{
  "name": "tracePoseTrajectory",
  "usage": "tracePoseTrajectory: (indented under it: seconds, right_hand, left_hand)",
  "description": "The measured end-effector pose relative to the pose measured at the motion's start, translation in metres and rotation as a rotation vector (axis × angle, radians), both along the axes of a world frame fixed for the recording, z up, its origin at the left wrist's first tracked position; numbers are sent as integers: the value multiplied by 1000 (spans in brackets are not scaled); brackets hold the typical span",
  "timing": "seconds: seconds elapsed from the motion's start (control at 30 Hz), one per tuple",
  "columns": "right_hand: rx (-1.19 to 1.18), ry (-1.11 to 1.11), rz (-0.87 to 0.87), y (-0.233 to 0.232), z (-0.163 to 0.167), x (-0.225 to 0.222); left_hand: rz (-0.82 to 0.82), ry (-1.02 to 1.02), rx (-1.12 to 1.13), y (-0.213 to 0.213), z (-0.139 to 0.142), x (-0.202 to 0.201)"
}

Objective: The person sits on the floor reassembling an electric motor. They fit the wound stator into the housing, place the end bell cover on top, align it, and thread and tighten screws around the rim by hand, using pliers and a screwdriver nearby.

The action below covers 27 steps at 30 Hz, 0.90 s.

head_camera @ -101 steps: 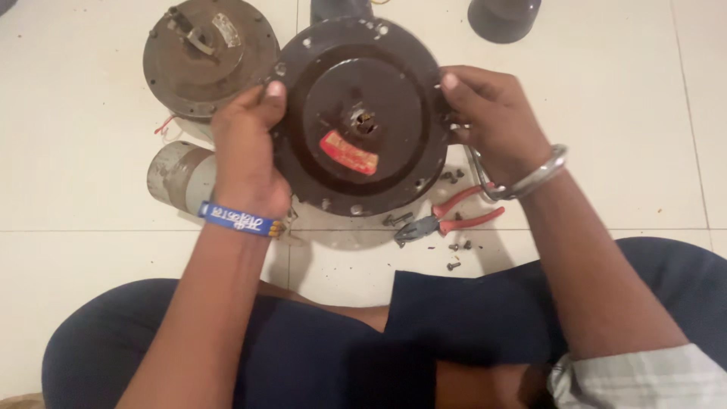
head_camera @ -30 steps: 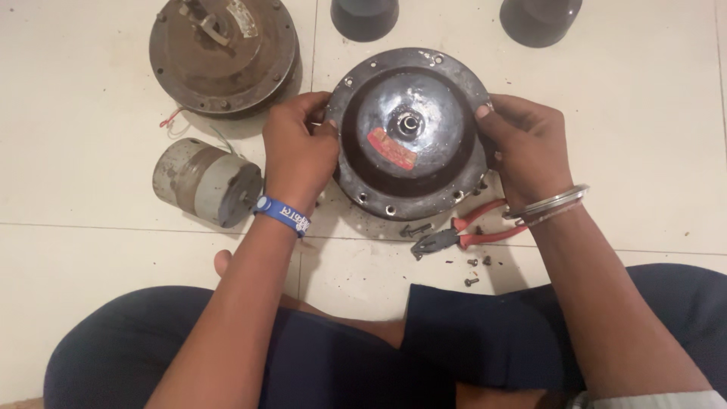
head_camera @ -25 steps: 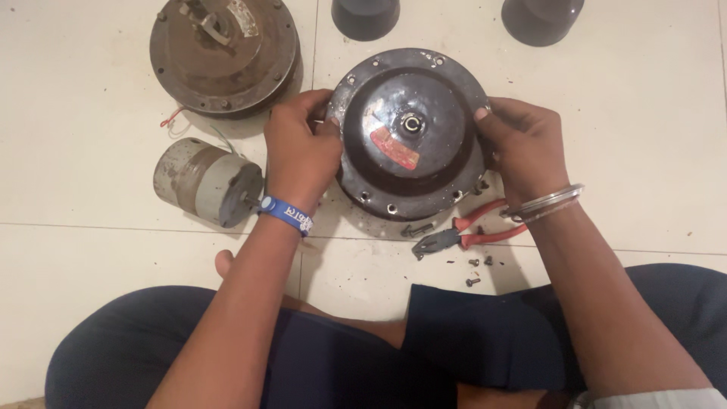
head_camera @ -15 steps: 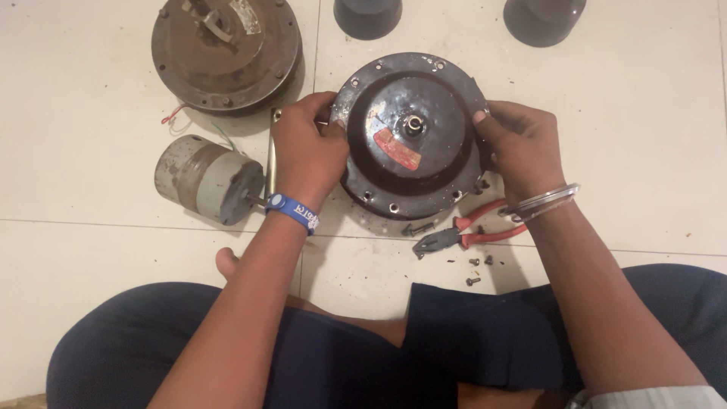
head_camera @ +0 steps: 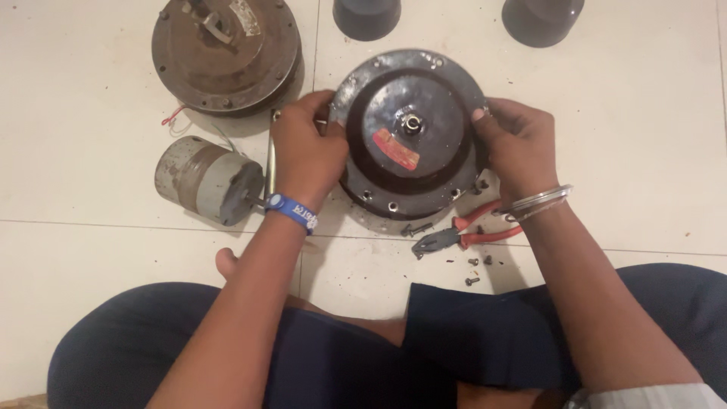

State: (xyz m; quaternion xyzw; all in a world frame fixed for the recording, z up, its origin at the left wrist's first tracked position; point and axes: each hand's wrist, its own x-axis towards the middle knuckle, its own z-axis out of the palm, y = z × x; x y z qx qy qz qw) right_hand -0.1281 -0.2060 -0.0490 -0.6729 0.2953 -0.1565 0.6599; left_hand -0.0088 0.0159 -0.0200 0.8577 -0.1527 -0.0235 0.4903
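The left hand [head_camera: 307, 148] and right hand [head_camera: 519, 144] each grip opposite rims of the round dark motor housing [head_camera: 409, 136], fingers curled.

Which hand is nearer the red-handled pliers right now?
Right. The right hand grips the round motor housing just above the pliers; the left hand holds its far side.

Place: looked like a home floor used as a repair spot | Floor: pale tiles [head_camera: 91, 303], person sat cross-legged | Signs: rusty motor housing [head_camera: 226, 53], small motor [head_camera: 206, 180], pliers [head_camera: 466, 233], loose screws [head_camera: 473, 261]
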Motion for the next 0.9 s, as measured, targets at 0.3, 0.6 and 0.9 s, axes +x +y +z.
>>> tracePoseTrajectory:
  seconds: [0.3,0.6,0.9]
  right_hand:
    - [445,-404,108,-4,46,-12]
    - [1133,-522,-104,-90,-12,-26]
    - [1085,-369,-298,-84,-18,-29]
  left_hand:
    - [-183,537,-739,7,44,-3]
    - [-346,27,-87,-13,0,-15]
    - [-463,-202,144,-57,-23,-4]
